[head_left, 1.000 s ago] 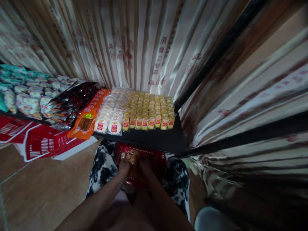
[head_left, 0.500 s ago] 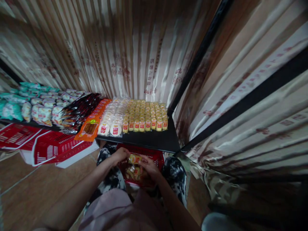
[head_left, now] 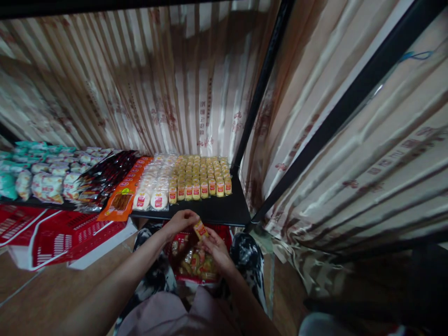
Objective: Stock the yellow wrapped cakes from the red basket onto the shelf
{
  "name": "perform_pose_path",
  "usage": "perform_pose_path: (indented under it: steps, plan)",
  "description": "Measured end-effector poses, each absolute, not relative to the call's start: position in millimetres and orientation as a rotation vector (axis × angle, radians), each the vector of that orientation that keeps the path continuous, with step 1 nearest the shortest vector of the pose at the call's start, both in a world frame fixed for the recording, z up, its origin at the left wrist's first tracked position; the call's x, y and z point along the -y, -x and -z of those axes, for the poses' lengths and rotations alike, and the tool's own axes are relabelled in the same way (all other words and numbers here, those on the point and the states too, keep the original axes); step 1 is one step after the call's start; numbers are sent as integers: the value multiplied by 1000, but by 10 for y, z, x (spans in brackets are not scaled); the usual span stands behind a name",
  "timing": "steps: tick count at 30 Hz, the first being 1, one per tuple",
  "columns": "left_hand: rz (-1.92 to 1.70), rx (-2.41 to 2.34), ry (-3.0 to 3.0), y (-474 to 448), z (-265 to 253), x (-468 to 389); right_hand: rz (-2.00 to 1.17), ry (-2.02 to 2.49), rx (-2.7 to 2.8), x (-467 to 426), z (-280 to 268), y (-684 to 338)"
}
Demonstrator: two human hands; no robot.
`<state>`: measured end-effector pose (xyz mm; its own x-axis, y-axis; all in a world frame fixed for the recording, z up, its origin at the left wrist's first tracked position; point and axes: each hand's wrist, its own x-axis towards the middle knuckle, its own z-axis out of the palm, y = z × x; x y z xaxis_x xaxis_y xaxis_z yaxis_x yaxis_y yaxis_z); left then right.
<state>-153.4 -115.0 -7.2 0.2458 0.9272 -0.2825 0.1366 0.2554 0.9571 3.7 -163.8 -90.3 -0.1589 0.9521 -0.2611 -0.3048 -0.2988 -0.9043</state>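
- While the left hand pinches near the upper end of a small yellow snack packet, its thumb and fingertips almost meeting, the right hand has its thumb and curled fingers drawn in on the lower end.
- That packet is tilted, its red label facing up, above a red plastic basket and near the front edge of a black shelf.
- Inside the basket lie loose yellow packets, jumbled together; the arms hide some of them.
- The basket sits between two knees in black-and-white patterned trousers.
- On the shelf's right part, yellow packets with red labels stand in close rows, with bare black surface in front of them and to their right.
- Just left of those come round white packets, then an orange pouch overhanging the front edge, then a heap of dark, shiny packets.
- Farther left are white printed bags and teal bags.
- Below the shelf on the left, more red baskets with white handles rest tilted.
- A pleated, printed curtain hangs behind the shelf.
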Motion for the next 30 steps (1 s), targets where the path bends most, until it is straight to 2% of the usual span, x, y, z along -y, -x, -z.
perform_pose_path:
  steps: [8,13,17,30]
  plan:
    - [-758,-1281,-1514,1337,187,895,-1442,1172,932,1525,865,-94]
    - [-745,-1332,-1670,1170,166,740,-1127,1230,1062,1437,861,-202]
    - [-715,-1391,-1736,997,38,636,-868,1352,1119,1350,817,-311]
    - [-817,-1315,-2035,242,-590,-188,-525,1505,1031,486,349,-566]
